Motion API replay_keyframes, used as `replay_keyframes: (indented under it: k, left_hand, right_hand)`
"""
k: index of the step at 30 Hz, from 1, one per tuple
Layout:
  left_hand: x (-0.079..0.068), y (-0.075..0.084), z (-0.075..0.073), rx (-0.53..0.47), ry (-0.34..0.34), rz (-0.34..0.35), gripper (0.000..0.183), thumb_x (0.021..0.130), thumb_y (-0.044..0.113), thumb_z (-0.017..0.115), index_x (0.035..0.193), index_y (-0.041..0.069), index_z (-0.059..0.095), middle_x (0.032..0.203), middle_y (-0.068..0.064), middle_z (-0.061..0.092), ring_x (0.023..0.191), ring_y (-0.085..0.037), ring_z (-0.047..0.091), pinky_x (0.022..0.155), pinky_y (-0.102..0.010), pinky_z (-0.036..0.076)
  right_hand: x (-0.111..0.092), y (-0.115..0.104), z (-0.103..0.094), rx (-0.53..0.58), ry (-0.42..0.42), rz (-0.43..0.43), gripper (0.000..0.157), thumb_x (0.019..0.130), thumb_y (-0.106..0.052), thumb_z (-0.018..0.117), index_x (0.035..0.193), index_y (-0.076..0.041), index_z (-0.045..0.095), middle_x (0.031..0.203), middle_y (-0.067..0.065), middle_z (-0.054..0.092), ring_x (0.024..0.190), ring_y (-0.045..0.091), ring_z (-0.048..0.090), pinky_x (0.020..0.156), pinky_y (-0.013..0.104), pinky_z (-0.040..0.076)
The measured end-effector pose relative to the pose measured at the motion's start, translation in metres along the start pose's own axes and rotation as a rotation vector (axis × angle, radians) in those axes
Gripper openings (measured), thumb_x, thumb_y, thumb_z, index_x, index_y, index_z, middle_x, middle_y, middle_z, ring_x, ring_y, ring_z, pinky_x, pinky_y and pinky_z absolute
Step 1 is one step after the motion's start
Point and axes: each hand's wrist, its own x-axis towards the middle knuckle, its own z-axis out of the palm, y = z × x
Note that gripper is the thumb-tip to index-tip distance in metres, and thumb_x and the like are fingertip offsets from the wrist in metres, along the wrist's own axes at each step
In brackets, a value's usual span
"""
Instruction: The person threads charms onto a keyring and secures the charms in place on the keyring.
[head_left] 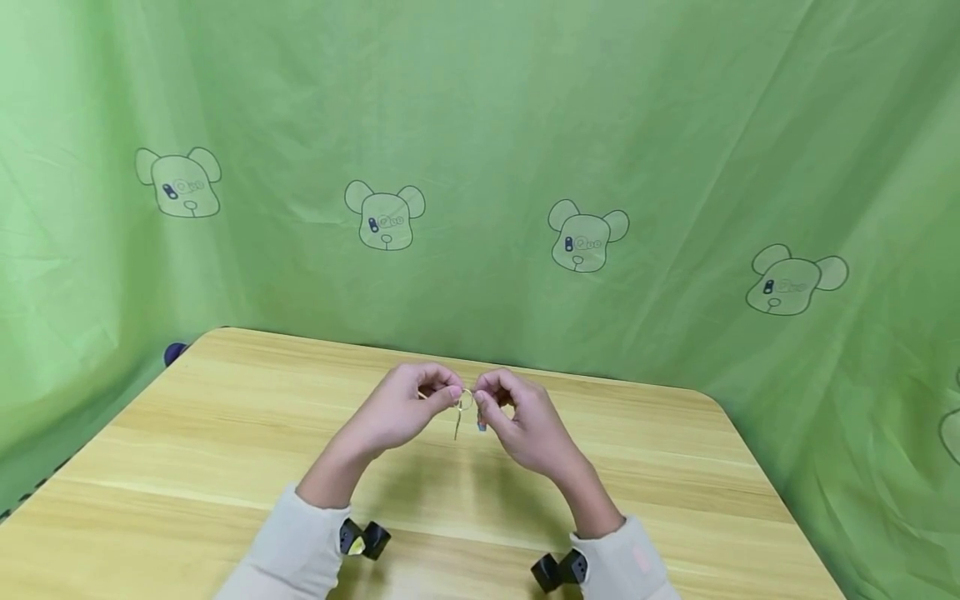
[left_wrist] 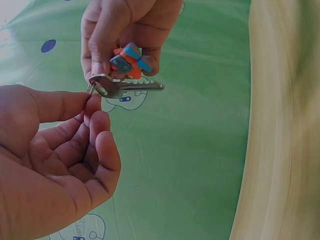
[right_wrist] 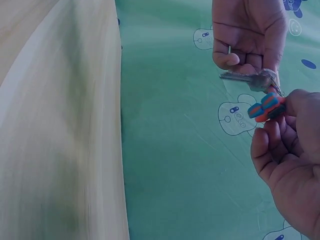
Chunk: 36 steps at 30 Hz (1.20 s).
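A thin metal key ring [head_left: 467, 399] is stretched between both hands above the table. My left hand [head_left: 408, 406] pinches one side of it with thumb and forefinger, other fingers curled loosely. From the opposite side my right hand [head_left: 528, 423] pinches the ring with its fingertips. A silver key [left_wrist: 131, 86] hangs from the ring between the hands, its blade pointing down in the head view. By the right fingers dangles a small orange, blue and dark charm [right_wrist: 267, 107], partly covered by them in the head view. A thin pale sliver [right_wrist: 229, 49] shows by the left fingers; its kind is unclear.
Below the hands lies a wood-grain table [head_left: 225, 433] with rounded far corners. A green curtain [head_left: 480, 125] printed with bear heads hangs behind and around it. Each sleeve cuff carries a black wrist camera [head_left: 377, 540].
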Motion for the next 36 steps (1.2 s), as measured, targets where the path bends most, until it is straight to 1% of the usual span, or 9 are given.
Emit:
replay_keyframes:
  k: [6, 12, 13, 18, 21, 25, 31, 34, 36]
  left_hand:
    - [-0.001, -0.001, -0.002, -0.018, 0.002, -0.009, 0.009, 0.094, 0.015, 0.060, 0.095, 0.010, 0.067, 0.083, -0.001, 0.064, 0.080, -0.018, 0.058, 0.070, -0.034, 0.047]
    - [0.000, -0.003, -0.001, -0.018, 0.013, -0.027, 0.006, 0.093, 0.014, 0.061, 0.092, 0.012, 0.067, 0.083, -0.003, 0.064, 0.077, -0.018, 0.057, 0.067, -0.033, 0.047]
    - [0.000, -0.004, -0.001, -0.019, 0.012, -0.029, 0.006, 0.093, 0.014, 0.062, 0.092, 0.013, 0.067, 0.083, -0.003, 0.064, 0.077, -0.020, 0.058, 0.067, -0.033, 0.047]
    - [0.000, -0.005, 0.002, -0.031, 0.019, -0.044, 0.006, 0.092, 0.015, 0.063, 0.092, 0.013, 0.068, 0.084, -0.006, 0.065, 0.076, -0.020, 0.058, 0.066, -0.034, 0.047]
    - [0.001, -0.004, 0.004, -0.062, 0.049, -0.063, 0.007, 0.092, 0.017, 0.064, 0.093, 0.012, 0.069, 0.086, -0.009, 0.066, 0.077, -0.021, 0.058, 0.067, -0.034, 0.047]
    - [0.003, -0.005, 0.007, -0.108, 0.095, -0.078, 0.009, 0.091, 0.019, 0.066, 0.094, 0.011, 0.069, 0.085, -0.008, 0.066, 0.078, -0.024, 0.060, 0.067, -0.033, 0.048]
    - [0.005, -0.007, 0.011, -0.148, 0.096, -0.071, 0.011, 0.087, 0.017, 0.069, 0.095, 0.008, 0.069, 0.086, -0.006, 0.067, 0.078, -0.019, 0.060, 0.069, -0.033, 0.050]
    - [0.005, -0.005, 0.012, -0.147, 0.102, -0.059, 0.012, 0.086, 0.015, 0.070, 0.095, 0.008, 0.069, 0.087, -0.003, 0.067, 0.079, -0.018, 0.060, 0.070, -0.032, 0.050]
    - [0.005, -0.004, 0.012, -0.139, 0.116, -0.044, 0.011, 0.087, 0.016, 0.070, 0.095, 0.009, 0.069, 0.086, -0.003, 0.067, 0.078, -0.018, 0.060, 0.069, -0.032, 0.050]
  right_hand:
    - [0.001, 0.001, -0.002, -0.097, -0.010, -0.078, 0.008, 0.098, -0.016, 0.052, 0.098, -0.016, 0.061, 0.076, -0.007, 0.055, 0.067, 0.007, 0.055, 0.058, 0.024, 0.047]
    - [0.001, 0.000, -0.002, -0.094, -0.026, -0.083, 0.008, 0.098, -0.015, 0.052, 0.096, -0.015, 0.060, 0.078, -0.006, 0.055, 0.065, 0.006, 0.056, 0.056, 0.023, 0.047]
    - [0.001, 0.000, -0.001, -0.092, -0.024, -0.084, 0.007, 0.098, -0.014, 0.053, 0.096, -0.015, 0.060, 0.077, -0.007, 0.055, 0.065, 0.006, 0.056, 0.056, 0.023, 0.047]
    - [0.001, 0.001, -0.001, -0.091, -0.007, -0.086, 0.007, 0.097, -0.013, 0.054, 0.094, -0.015, 0.061, 0.076, -0.007, 0.056, 0.063, 0.005, 0.056, 0.055, 0.023, 0.047]
    - [0.002, 0.002, -0.001, -0.100, 0.018, -0.075, 0.007, 0.096, -0.013, 0.055, 0.093, -0.015, 0.061, 0.072, -0.008, 0.056, 0.063, 0.005, 0.056, 0.054, 0.022, 0.046]
    - [0.003, 0.003, -0.001, -0.100, 0.058, -0.050, 0.008, 0.096, -0.012, 0.055, 0.091, -0.016, 0.060, 0.068, -0.010, 0.056, 0.062, 0.006, 0.055, 0.053, 0.024, 0.045]
    - [0.002, 0.001, 0.000, -0.089, 0.134, 0.014, 0.009, 0.094, -0.005, 0.056, 0.090, -0.013, 0.061, 0.069, -0.010, 0.057, 0.063, 0.008, 0.055, 0.057, 0.026, 0.047]
    - [0.002, -0.005, -0.001, -0.084, 0.167, 0.041, 0.010, 0.093, -0.001, 0.056, 0.090, -0.009, 0.060, 0.067, -0.006, 0.057, 0.061, 0.011, 0.055, 0.055, 0.025, 0.045]
    - [0.003, -0.011, -0.001, -0.077, 0.176, 0.044, 0.010, 0.092, 0.002, 0.056, 0.089, -0.007, 0.060, 0.067, -0.002, 0.057, 0.060, 0.013, 0.055, 0.054, 0.025, 0.044]
